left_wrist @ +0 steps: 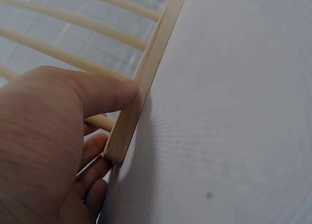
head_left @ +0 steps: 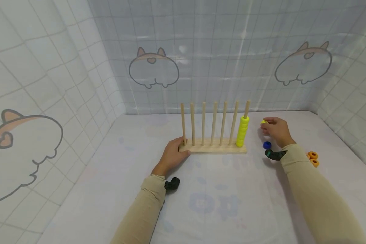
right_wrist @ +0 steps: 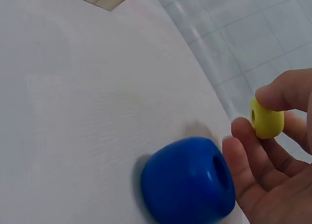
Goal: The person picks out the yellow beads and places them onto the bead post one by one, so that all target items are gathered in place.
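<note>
A wooden rack [head_left: 211, 149] with several upright pegs stands on the table; yellow beads [head_left: 242, 132] are stacked on its rightmost peg. My left hand [head_left: 172, 154] grips the left end of the rack's base, thumb on the front edge, as the left wrist view also shows. Right of the rack, my right hand [head_left: 277, 130] pinches a yellow bead [right_wrist: 267, 120] between thumb and fingers, its hole partly visible in the right wrist view. A blue bead [head_left: 267, 145] lies on the table just below that hand.
Several orange beads [head_left: 313, 159] lie beside the right forearm, partly hidden by the sleeve. Gridded curtain-like walls [head_left: 219, 54] with cartoon animal prints stand behind and on both sides of the white-covered table [head_left: 116, 162]. Both wrists wear black devices.
</note>
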`<state>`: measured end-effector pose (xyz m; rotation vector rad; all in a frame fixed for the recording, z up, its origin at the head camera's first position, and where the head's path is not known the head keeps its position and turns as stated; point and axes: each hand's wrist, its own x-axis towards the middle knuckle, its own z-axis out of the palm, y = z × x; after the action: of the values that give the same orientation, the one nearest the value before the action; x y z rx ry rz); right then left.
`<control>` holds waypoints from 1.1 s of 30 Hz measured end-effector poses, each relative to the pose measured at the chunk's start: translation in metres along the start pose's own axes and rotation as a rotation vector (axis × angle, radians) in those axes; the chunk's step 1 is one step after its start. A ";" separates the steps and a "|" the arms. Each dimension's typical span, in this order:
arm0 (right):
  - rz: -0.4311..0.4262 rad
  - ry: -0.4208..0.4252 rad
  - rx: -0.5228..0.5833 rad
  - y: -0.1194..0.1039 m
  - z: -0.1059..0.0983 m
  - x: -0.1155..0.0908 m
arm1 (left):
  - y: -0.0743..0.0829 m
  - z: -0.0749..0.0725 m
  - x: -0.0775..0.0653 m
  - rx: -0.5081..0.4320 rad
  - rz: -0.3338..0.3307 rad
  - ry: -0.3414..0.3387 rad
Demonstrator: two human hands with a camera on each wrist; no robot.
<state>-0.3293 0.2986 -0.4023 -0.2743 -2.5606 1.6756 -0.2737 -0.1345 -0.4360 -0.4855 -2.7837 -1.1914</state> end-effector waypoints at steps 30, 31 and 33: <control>-0.202 0.146 0.049 -0.048 -0.007 -0.023 | 0.004 0.000 -0.002 -0.015 0.018 0.008; -0.204 0.140 0.051 -0.050 -0.006 -0.023 | 0.003 0.000 -0.002 -0.017 0.019 0.010; -0.211 0.130 0.062 -0.054 -0.004 -0.024 | 0.003 0.000 -0.002 -0.017 0.013 0.010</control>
<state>-0.3114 0.2772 -0.3501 -0.1015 -2.3474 1.6018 -0.2706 -0.1334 -0.4344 -0.4966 -2.7604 -1.2125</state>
